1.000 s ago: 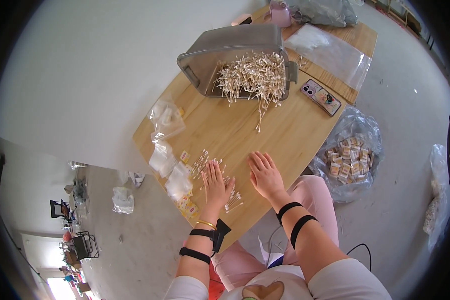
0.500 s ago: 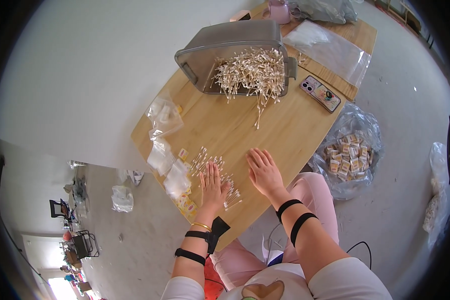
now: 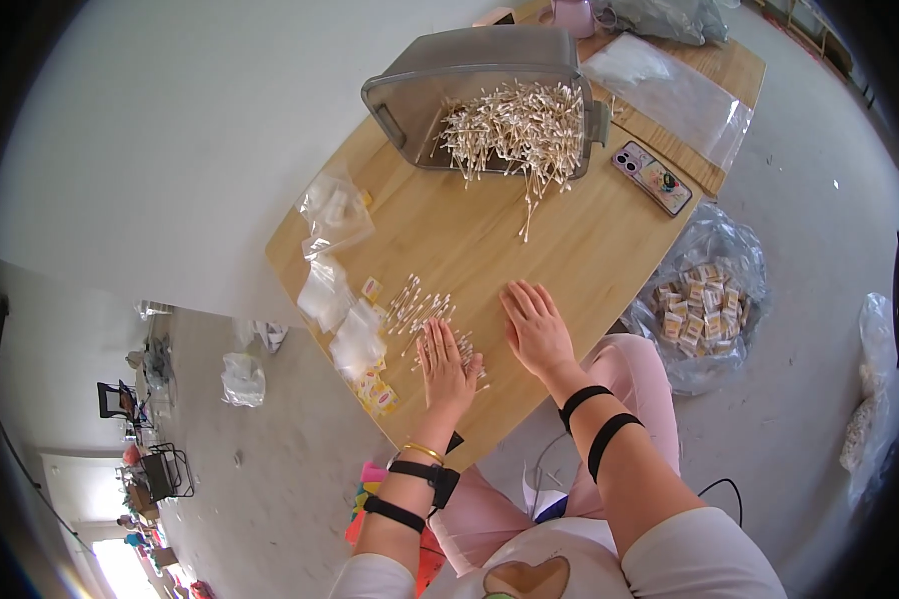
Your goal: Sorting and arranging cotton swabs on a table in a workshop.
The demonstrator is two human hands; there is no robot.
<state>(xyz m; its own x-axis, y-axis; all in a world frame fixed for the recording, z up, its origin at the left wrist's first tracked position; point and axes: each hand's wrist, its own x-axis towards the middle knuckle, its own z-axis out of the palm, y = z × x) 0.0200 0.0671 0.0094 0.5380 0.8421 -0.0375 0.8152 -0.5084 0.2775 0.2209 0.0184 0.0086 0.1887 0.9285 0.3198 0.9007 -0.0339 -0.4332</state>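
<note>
I have the left hand [image 3: 448,369] flat, unclenched, over slim, tan-stemmed, white-tipped cotton swabs [image 3: 418,307] near the left edge of the pale wooden surface [image 3: 449,232]; the right hand [image 3: 537,329] lies flat, grasping nothing. Swabs should be light, stiff, snappable: pinch mid-stem.

swabs [image 3: 422,307] partly hidden by left hand [image 3: 449,371], pink container [image 3: 572,18] cropped
</note>
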